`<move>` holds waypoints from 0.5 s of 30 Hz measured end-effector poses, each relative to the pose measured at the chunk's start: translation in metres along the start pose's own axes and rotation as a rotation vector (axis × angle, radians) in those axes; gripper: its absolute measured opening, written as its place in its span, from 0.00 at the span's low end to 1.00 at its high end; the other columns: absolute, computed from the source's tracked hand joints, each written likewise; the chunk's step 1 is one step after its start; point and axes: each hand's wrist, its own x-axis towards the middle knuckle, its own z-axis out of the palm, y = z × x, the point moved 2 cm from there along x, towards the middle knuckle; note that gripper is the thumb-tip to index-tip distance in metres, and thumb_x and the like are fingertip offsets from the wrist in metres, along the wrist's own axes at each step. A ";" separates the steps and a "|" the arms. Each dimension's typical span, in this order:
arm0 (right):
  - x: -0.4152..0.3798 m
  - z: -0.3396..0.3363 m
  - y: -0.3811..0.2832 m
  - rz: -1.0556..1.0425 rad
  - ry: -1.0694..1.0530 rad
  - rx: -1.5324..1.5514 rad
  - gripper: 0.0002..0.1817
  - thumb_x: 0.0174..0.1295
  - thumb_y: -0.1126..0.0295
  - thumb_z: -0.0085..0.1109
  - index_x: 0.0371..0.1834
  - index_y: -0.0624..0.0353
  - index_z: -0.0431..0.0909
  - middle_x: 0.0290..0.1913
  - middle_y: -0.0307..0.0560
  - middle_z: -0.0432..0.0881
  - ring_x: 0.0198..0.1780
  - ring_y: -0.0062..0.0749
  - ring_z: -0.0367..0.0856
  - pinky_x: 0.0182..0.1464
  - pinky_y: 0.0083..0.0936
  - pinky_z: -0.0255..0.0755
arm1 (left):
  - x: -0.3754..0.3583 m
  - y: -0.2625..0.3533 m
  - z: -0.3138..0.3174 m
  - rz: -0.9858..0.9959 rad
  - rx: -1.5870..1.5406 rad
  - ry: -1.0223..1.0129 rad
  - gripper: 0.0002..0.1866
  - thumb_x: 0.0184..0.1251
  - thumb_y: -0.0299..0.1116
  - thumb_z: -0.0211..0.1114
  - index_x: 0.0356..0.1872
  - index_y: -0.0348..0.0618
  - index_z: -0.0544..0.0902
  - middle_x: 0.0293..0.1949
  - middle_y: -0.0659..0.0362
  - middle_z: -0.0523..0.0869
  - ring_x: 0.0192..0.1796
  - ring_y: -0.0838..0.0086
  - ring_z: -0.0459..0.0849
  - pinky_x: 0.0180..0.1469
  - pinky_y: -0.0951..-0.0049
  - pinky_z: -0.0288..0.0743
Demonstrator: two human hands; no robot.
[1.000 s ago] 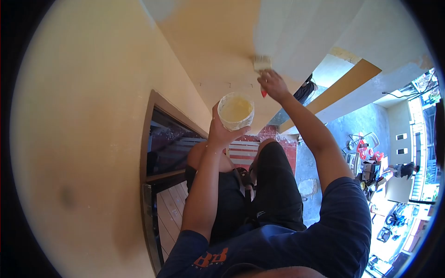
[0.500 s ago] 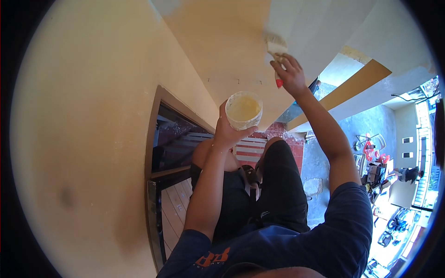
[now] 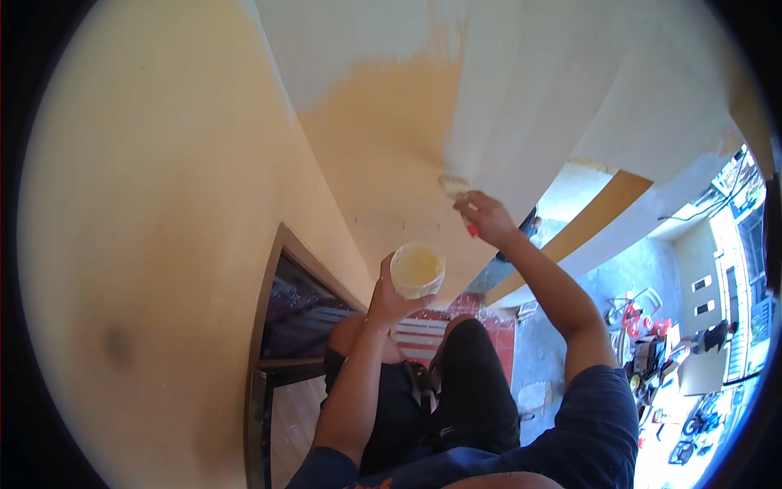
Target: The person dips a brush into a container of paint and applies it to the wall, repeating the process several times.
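Observation:
My left hand (image 3: 394, 300) is wrapped round a pale plastic tub (image 3: 418, 270), its opening facing me, with cream-coloured paint inside and smears on its outside. Higher up and to the right, my right hand (image 3: 486, 218) grips a paintbrush (image 3: 456, 187) by its handle, which has a red end. The brush's light bristles point up and left, overlapping the wall (image 3: 391, 130) close to where its tan patch meets a pale, streaky area. Part of the handle is hidden by my fingers.
A second wall (image 3: 155, 228) rises at my left, with a brown-framed window (image 3: 305, 306) low in it. Small hooks (image 3: 405, 226) stick out below the brush. Red floor tiles (image 3: 489, 326) lie beneath my knees. Various items and a motorbike (image 3: 696, 424) stand far right, near a person (image 3: 715, 336).
The view has tilted upward, showing more of the pale wall above. My right hand has brought the brush lower along the wall, nearer the hooks. The left hand still holds the tub.

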 end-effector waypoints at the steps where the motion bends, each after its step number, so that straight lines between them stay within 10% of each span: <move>1: 0.016 -0.034 -0.001 0.005 0.109 -0.015 0.18 0.53 0.75 0.61 0.50 0.53 0.81 0.43 0.45 0.79 0.46 0.43 0.81 0.48 0.33 0.79 | -0.001 -0.002 0.000 -0.009 0.000 -0.012 0.52 0.41 0.34 0.84 0.67 0.38 0.59 0.58 0.46 0.78 0.62 0.59 0.79 0.63 0.61 0.73; 8: 0.164 -0.271 0.014 -0.236 0.650 -0.402 0.14 0.56 0.80 0.66 0.47 0.60 0.83 0.43 0.48 0.85 0.45 0.45 0.83 0.47 0.34 0.79 | 0.003 0.002 0.004 -0.036 -0.058 -0.021 0.51 0.42 0.37 0.83 0.67 0.38 0.59 0.58 0.47 0.78 0.62 0.60 0.79 0.63 0.62 0.72; 15: 0.167 -0.216 0.048 -0.218 0.466 -0.405 0.18 0.51 0.77 0.62 0.48 0.56 0.82 0.44 0.47 0.82 0.51 0.44 0.80 0.53 0.34 0.77 | 0.002 0.006 0.007 -0.039 -0.017 -0.063 0.52 0.41 0.40 0.84 0.67 0.39 0.59 0.58 0.47 0.79 0.62 0.60 0.79 0.63 0.62 0.72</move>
